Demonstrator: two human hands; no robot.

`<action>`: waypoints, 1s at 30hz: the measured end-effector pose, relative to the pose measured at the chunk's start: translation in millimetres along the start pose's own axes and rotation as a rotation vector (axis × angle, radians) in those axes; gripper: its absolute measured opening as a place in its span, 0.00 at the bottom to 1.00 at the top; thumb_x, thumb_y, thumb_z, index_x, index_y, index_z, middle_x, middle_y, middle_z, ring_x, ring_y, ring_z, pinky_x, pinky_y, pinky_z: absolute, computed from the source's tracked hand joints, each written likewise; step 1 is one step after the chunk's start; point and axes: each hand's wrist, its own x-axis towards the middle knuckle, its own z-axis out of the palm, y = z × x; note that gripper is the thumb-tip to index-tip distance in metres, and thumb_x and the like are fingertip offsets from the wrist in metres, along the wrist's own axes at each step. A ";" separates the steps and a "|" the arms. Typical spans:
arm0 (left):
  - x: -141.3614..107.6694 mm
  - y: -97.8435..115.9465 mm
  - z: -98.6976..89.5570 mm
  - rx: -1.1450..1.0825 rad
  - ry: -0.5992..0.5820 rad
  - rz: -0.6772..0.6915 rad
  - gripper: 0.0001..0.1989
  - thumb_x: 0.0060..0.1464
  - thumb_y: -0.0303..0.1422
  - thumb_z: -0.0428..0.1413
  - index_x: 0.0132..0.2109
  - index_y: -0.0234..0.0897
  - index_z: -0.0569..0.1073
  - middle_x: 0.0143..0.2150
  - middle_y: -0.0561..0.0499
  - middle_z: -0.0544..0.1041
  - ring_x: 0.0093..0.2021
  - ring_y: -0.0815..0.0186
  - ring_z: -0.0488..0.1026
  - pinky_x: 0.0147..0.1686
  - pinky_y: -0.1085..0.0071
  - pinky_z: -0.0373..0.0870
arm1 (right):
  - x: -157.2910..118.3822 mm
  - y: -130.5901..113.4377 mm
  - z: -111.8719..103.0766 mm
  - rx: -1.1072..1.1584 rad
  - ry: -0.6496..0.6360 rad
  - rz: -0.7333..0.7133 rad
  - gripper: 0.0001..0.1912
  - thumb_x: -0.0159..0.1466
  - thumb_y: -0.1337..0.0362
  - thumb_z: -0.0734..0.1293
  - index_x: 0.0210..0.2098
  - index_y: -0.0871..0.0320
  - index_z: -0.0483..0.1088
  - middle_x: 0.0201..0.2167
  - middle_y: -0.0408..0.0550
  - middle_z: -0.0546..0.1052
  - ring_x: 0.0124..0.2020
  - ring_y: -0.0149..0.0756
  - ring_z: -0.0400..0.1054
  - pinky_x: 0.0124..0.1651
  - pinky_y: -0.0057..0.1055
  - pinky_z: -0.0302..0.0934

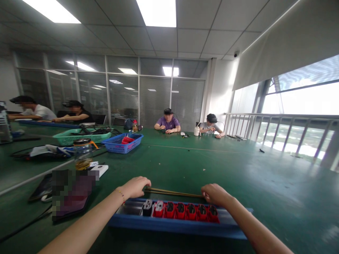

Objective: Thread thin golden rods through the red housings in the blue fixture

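Observation:
A thin yellowish rubber band (173, 192) stretches in two strands just beyond the far edge of a long blue tray (177, 227). Its left end is at the curled fingers of my left hand (135, 187), which wears a beaded bracelet. At the other end, my right hand (215, 194) is closed on the band. In the tray stands a row of several red blocks (180, 211) with dark tops. Next to them on the left are a red block with a grey top (159, 209) and a black one (147, 208). My fingertips are partly hidden.
On the green table (169, 165) to the left are a phone (72, 197), a white device (102, 171), a lidded jar (82, 155), a blue basket (123, 145) and a green basket (79, 137) with cables. Several people sit around the table.

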 end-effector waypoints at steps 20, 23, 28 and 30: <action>-7.7 9.8 -11.6 -0.224 0.154 -0.030 0.11 0.50 0.30 0.42 0.37 0.36 0.67 0.34 0.52 0.72 0.34 0.68 0.68 0.33 0.75 0.62 | -25.1 -15.7 -30.5 0.326 0.528 0.127 0.07 0.55 0.68 0.56 0.31 0.55 0.63 0.28 0.44 0.71 0.28 0.34 0.64 0.32 0.27 0.57; -36.2 19.7 -22.5 -0.476 0.171 -0.056 0.12 0.51 0.32 0.42 0.42 0.37 0.66 0.31 0.54 0.71 0.31 0.69 0.67 0.31 0.76 0.62 | -45.1 -27.9 -35.0 0.343 0.503 0.083 0.08 0.56 0.67 0.56 0.33 0.54 0.64 0.31 0.46 0.72 0.29 0.34 0.65 0.33 0.28 0.58; -69.5 45.0 -20.7 -0.790 0.136 -0.108 0.13 0.52 0.40 0.46 0.41 0.39 0.67 0.36 0.54 0.71 0.38 0.67 0.66 0.36 0.75 0.62 | -76.2 -43.9 -38.9 0.384 0.444 0.069 0.09 0.57 0.67 0.57 0.35 0.54 0.65 0.32 0.46 0.72 0.30 0.34 0.66 0.33 0.27 0.59; -71.9 51.8 -15.8 -0.829 0.191 -0.159 0.16 0.54 0.43 0.43 0.39 0.39 0.68 0.37 0.53 0.71 0.39 0.66 0.67 0.37 0.75 0.63 | -83.9 -44.5 -37.2 0.399 0.406 0.102 0.09 0.56 0.66 0.58 0.35 0.53 0.66 0.30 0.45 0.72 0.28 0.34 0.65 0.31 0.26 0.58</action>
